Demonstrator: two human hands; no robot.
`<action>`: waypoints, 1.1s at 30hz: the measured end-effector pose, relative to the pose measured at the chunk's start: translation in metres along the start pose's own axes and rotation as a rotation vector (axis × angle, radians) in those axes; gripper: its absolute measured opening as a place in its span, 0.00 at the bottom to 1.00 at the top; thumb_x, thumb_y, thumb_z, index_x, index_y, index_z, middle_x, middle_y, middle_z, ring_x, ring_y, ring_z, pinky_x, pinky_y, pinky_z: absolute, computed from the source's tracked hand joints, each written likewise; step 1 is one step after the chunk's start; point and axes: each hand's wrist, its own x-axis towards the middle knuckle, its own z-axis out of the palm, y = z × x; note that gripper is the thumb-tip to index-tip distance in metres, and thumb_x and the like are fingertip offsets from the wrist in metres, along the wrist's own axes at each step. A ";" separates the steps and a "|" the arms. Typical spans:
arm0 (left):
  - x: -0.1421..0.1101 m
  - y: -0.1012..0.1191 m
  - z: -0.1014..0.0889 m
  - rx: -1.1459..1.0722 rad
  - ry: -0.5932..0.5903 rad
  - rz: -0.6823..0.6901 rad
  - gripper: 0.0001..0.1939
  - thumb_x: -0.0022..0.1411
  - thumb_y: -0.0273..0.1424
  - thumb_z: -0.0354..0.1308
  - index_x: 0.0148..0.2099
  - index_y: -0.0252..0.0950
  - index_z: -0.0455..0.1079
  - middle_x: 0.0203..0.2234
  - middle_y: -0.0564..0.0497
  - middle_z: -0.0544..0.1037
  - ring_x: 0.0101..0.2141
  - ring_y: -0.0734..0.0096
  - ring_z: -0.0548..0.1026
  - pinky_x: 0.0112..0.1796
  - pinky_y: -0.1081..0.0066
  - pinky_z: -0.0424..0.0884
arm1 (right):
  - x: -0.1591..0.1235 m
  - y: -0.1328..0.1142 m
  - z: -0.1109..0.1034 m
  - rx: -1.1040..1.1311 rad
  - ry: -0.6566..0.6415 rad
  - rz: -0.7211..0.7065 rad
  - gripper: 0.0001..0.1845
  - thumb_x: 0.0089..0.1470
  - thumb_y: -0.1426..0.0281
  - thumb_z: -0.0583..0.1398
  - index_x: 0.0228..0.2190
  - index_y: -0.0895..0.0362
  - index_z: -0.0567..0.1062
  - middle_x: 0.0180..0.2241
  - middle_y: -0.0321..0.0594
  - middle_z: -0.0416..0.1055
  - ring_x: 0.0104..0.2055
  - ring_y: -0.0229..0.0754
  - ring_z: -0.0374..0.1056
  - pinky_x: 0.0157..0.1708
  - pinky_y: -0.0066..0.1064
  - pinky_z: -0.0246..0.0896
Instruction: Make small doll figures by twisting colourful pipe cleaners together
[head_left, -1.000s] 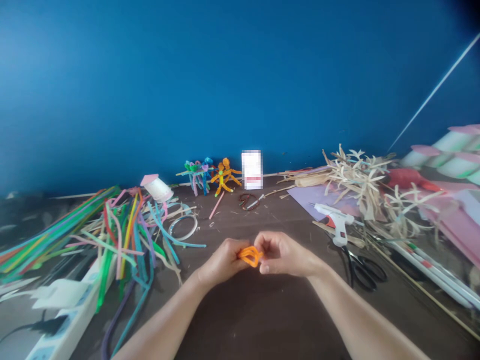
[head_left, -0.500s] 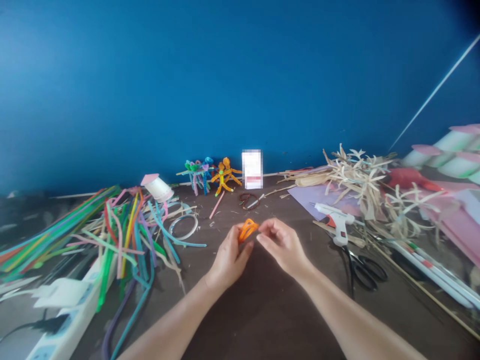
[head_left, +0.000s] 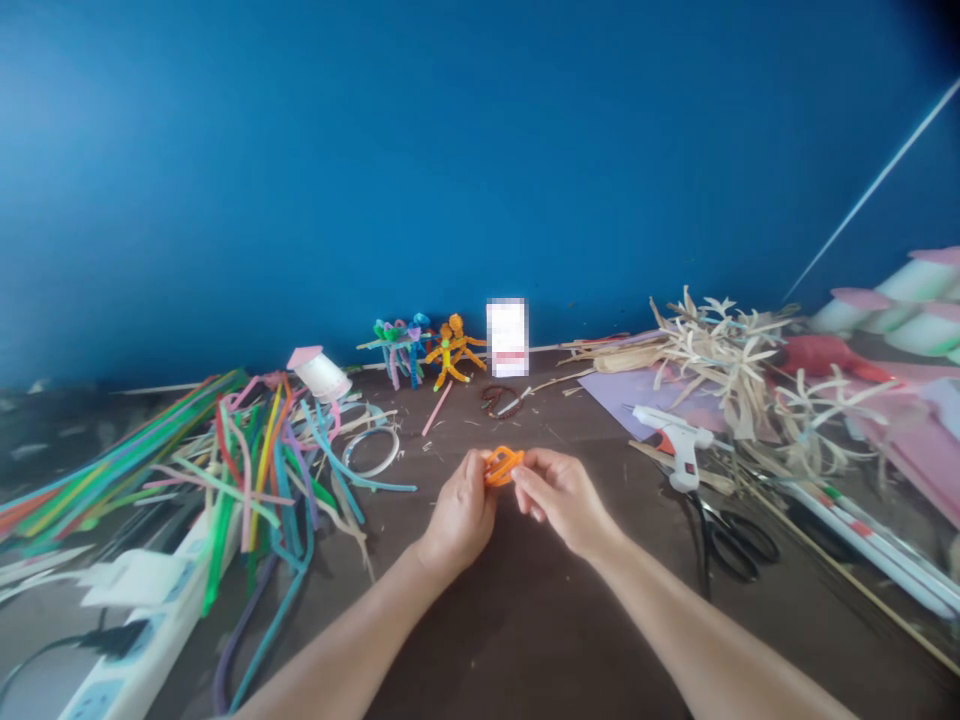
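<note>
Much open tabletop [head_left: 495, 640] around fingers [head_left: 546, 464] holding orange loops [head_left: 505, 468].

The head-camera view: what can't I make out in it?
All in the head view:
Bright orange looped strip: its left part is hidden by the left hand; whether the right hand pinches it or only touches it is too small to tell.
White rectangular card: any print is masked by blocky pixels.
White plastic power strip: near end cut off by the bottom edge.

Orange pipe cleaner [head_left: 507, 467], looped, handheld
</note>
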 end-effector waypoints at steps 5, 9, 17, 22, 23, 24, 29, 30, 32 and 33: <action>0.000 0.002 0.000 -0.054 -0.036 -0.047 0.09 0.56 0.20 0.42 0.38 0.36 0.57 0.32 0.46 0.70 0.33 0.68 0.70 0.34 0.68 0.67 | -0.002 -0.006 0.000 -0.100 -0.036 -0.038 0.13 0.53 0.65 0.54 0.21 0.58 0.64 0.13 0.27 0.58 0.14 0.28 0.51 0.15 0.22 0.45; 0.001 0.002 -0.002 -0.053 -0.042 -0.046 0.09 0.55 0.20 0.42 0.37 0.36 0.56 0.31 0.47 0.70 0.31 0.69 0.70 0.33 0.69 0.67 | -0.002 -0.007 0.000 -0.111 -0.028 -0.047 0.13 0.53 0.65 0.54 0.21 0.58 0.64 0.13 0.27 0.58 0.14 0.28 0.51 0.15 0.22 0.45; 0.001 -0.004 0.001 0.101 0.053 -0.019 0.09 0.55 0.22 0.44 0.40 0.35 0.55 0.32 0.45 0.69 0.33 0.65 0.70 0.34 0.65 0.68 | 0.000 -0.002 0.003 0.170 -0.072 0.106 0.13 0.47 0.64 0.60 0.33 0.60 0.70 0.12 0.26 0.61 0.11 0.26 0.50 0.11 0.20 0.44; -0.001 -0.006 0.004 0.155 0.070 0.056 0.12 0.52 0.20 0.43 0.40 0.35 0.55 0.30 0.47 0.67 0.32 0.66 0.69 0.33 0.65 0.68 | 0.001 0.003 0.008 0.313 -0.018 0.161 0.14 0.46 0.63 0.62 0.19 0.59 0.65 0.10 0.26 0.60 0.09 0.25 0.47 0.09 0.19 0.44; -0.001 -0.007 0.004 0.144 0.069 0.058 0.12 0.52 0.20 0.43 0.40 0.36 0.55 0.30 0.48 0.67 0.31 0.67 0.68 0.33 0.66 0.68 | 0.001 0.003 0.008 0.324 -0.018 0.164 0.15 0.45 0.63 0.62 0.18 0.58 0.64 0.10 0.26 0.60 0.09 0.25 0.47 0.09 0.19 0.44; -0.001 -0.007 0.004 0.131 0.067 0.057 0.12 0.53 0.20 0.43 0.40 0.36 0.55 0.29 0.48 0.67 0.31 0.68 0.68 0.32 0.67 0.68 | 0.001 0.004 0.008 0.329 -0.025 0.166 0.16 0.45 0.63 0.62 0.18 0.58 0.63 0.10 0.26 0.60 0.09 0.25 0.47 0.09 0.19 0.44; -0.001 -0.009 0.005 0.109 0.043 0.042 0.10 0.54 0.21 0.43 0.39 0.36 0.54 0.28 0.48 0.66 0.29 0.69 0.68 0.30 0.68 0.67 | -0.001 0.003 0.008 0.292 -0.070 0.171 0.16 0.45 0.62 0.62 0.18 0.59 0.64 0.09 0.25 0.57 0.09 0.25 0.46 0.10 0.19 0.45; -0.001 -0.010 0.005 0.106 0.040 0.040 0.10 0.54 0.21 0.43 0.39 0.36 0.54 0.28 0.48 0.67 0.29 0.69 0.68 0.30 0.69 0.67 | -0.001 0.002 0.008 0.279 -0.072 0.167 0.17 0.45 0.61 0.62 0.18 0.59 0.64 0.09 0.25 0.57 0.09 0.24 0.46 0.11 0.19 0.45; -0.001 -0.010 0.006 0.088 0.035 0.032 0.09 0.54 0.21 0.43 0.38 0.36 0.55 0.28 0.49 0.67 0.29 0.69 0.68 0.31 0.69 0.66 | -0.001 0.001 0.008 0.235 -0.071 0.161 0.17 0.46 0.61 0.61 0.18 0.59 0.64 0.09 0.25 0.57 0.09 0.25 0.46 0.11 0.20 0.44; -0.001 -0.010 0.005 0.071 0.032 0.020 0.08 0.54 0.22 0.44 0.38 0.36 0.55 0.29 0.49 0.67 0.29 0.69 0.68 0.31 0.69 0.66 | -0.001 0.000 0.007 0.200 -0.068 0.157 0.17 0.46 0.60 0.60 0.18 0.59 0.64 0.09 0.25 0.57 0.09 0.25 0.47 0.11 0.20 0.44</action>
